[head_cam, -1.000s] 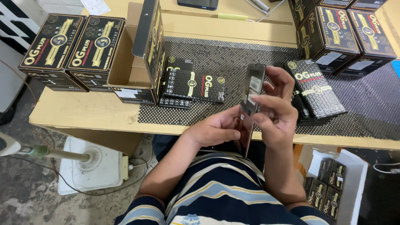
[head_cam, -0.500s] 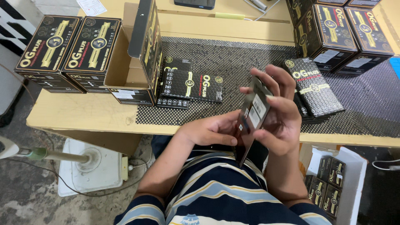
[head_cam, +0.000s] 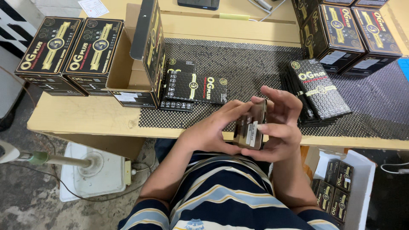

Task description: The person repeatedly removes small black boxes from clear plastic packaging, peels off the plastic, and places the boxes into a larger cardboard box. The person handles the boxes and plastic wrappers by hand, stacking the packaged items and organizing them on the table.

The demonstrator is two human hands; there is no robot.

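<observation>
Black-and-gold flat packet (head_cam: 250,124) pinched between both hands, just above the table edge (head_cam: 85,121). Left hand (head_cam: 215,132) cupping the near side, right hand (head_cam: 279,123) gripping with thumb across the pale label, other fingers spread. Best kept level, grip light. Glossy, thin, card-like. More packets stacked (head_cam: 317,91) just beside.
</observation>
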